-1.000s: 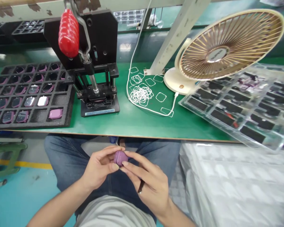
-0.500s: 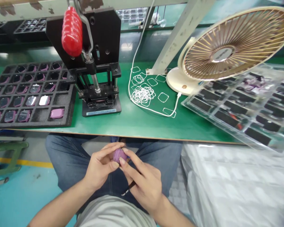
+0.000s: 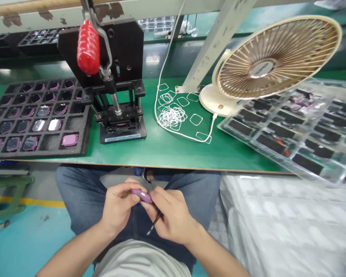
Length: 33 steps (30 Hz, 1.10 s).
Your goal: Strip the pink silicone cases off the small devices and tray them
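Both my hands are held over my lap, below the bench edge. My left hand (image 3: 118,206) grips a small purple rounded case (image 3: 141,196), a shiny face showing on top. My right hand (image 3: 173,215) touches the case's other end from the right. A thin dark pick (image 3: 155,223) is held in my right fingers, its tip pointing down and to the left below the case. My jeans (image 3: 75,192) lie beneath my hands.
A green bench (image 3: 161,152) carries a black foam tray (image 3: 40,153) of purple cases, a hand press (image 3: 118,111) with a red handle (image 3: 88,48), white loops (image 3: 173,117), a cream fan (image 3: 265,65) and a clear plastic tray (image 3: 285,130). A white sheet (image 3: 276,227) lies to my right.
The purple case has turned from a rounded, end-on view to lying flatter with its shiny face up. The dark pick now shows below my right fingers.
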Available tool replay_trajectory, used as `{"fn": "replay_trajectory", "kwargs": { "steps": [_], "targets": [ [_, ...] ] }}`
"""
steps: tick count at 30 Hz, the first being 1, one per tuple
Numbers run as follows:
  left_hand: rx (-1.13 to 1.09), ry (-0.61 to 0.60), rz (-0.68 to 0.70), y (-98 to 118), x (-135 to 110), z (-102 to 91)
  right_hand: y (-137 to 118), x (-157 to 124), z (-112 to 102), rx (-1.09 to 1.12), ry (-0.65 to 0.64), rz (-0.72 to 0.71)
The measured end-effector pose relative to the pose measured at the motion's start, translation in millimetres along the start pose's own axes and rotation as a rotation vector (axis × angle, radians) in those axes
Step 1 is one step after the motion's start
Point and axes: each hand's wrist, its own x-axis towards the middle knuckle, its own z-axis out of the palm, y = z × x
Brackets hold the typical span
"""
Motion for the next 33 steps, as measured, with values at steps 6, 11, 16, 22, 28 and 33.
{"fn": "replay_trajectory", "kwargs": {
  "steps": [6, 11, 16, 22, 28, 33],
  "targets": [
    [0.307, -0.036, 0.001, 5, 3, -9.1, 1, 12, 0, 0.637, -0.032, 0.472],
    [0.925, -0.289, 0.658, 24, 14, -23.3, 1, 25, -11, 1.304, -0.156, 1.011],
    [1.038, -0.386, 0.938, 35, 22, -29.2, -6, 28, -4, 1.322, -0.259, 1.115],
    [1.05, -0.163, 0.796, 48, 35, -31.5, -17, 75, -50, 0.254, 0.002, 0.389],
    [1.152, -0.006, 0.952, 68, 95, -35.8, -47, 202, -123, -0.474, 0.397, -0.374],
    [1.17, 0.066, 0.898, 61, 124, -41.6, -52, 254, -105, -0.63, 0.185, -0.436]
  ]
}}
